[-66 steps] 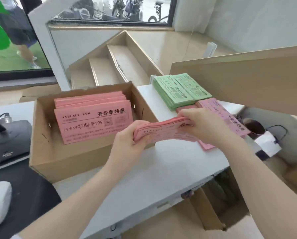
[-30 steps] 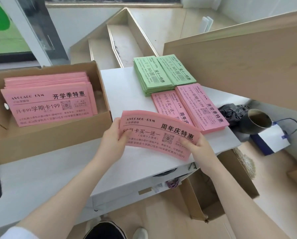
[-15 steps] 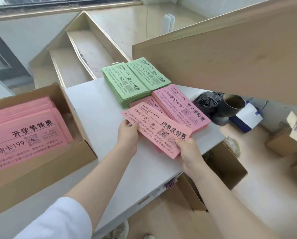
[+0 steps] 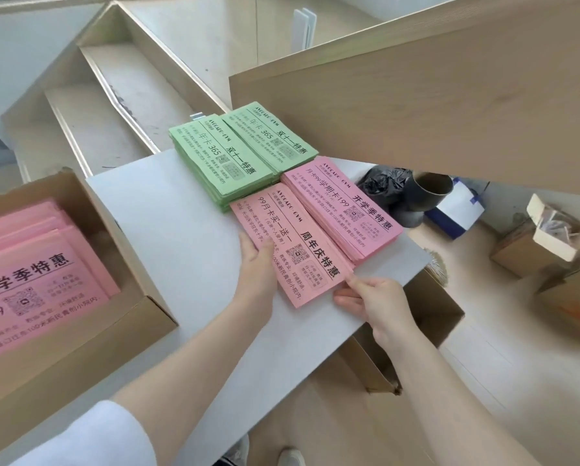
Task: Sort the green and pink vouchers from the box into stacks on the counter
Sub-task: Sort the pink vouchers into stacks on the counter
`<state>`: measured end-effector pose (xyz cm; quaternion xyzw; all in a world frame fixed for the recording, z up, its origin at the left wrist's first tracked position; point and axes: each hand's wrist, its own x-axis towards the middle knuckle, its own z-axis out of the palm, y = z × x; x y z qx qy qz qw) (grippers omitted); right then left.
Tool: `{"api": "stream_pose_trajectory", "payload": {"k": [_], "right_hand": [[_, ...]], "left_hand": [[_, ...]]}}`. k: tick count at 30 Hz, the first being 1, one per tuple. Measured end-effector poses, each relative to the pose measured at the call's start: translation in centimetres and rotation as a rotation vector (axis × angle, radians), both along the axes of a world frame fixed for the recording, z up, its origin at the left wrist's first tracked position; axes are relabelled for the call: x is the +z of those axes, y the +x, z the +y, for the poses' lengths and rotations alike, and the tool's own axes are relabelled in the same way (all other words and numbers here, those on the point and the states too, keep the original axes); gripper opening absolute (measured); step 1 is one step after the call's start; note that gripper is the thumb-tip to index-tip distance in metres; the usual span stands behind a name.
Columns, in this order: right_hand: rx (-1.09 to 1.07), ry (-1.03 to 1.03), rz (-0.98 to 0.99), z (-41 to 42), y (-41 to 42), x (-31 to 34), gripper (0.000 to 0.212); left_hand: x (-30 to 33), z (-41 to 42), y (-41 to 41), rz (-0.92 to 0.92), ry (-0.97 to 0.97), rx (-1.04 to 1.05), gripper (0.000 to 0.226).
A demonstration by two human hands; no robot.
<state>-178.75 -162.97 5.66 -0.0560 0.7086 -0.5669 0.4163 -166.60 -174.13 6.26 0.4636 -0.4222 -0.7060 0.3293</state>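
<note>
White desk [image 4: 187,250] carries four voucher stacks, two green and two pink, set in a close block at its far right part. A second ago the pink bundle [image 4: 292,247] was held in the air near the desk's front edge, half a second ago it hung tilted over the near-left pink stack, and now it lies flat on that stack, touching the right pink stack [image 4: 345,210] beside it and the left green stack [image 4: 221,163] behind it. The right green stack [image 4: 268,139] sits against the left one, its far corner hidden under the wooden panel [image 4: 433,95].

Cardboard box [image 4: 63,331] stands at the left, cut off by the frame edge, with pink vouchers [image 4: 29,280] inside; their number cannot be counted.

Left hand [image 4: 258,264] rests its straight fingers against the bundle's left edge, thumb lying on the top sheet. Right hand [image 4: 372,297] has its fingers loosely extended at the bundle's near right corner, the forefinger tip touching the edge; whether a finger lies under the sheets cannot be told
</note>
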Motion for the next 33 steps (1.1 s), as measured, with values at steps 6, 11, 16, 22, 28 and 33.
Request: {"api": "stream_pose_trajectory", "payload": {"k": [6, 11, 16, 22, 28, 33], "right_hand": [[0.184, 0.088, 0.130, -1.0, 0.5, 0.3, 0.036], [0.292, 0.198, 0.267, -1.6, -0.1, 0.4, 0.044], [0.340, 0.227, 0.229, -1.6, -0.7, 0.6, 0.043], [0.569, 0.184, 0.608, 0.5, 0.1, 2.9, 0.041], [0.821, -0.188, 0.571, -1.7, 6.7, 6.4, 0.020], [1.000, -0.453, 0.578, -4.1, 14.6, 8.7, 0.017]], "left_hand": [[0.1, 2.6, -1.1, 0.137, 0.111, 0.018, 0.062], [0.6, 2.7, -1.9, 0.154, 0.121, 0.066, 0.061], [0.1, 2.6, -2.0, 0.179, 0.103, 0.084, 0.059], [1.3, 4.2, 1.7, -0.093, -0.112, 0.020, 0.053], [4.2, 6.6, 10.1, -0.159, -0.421, 0.096, 0.036], [7.1, 7.6, 18.7, -0.303, -0.676, 0.121, 0.025]]}}
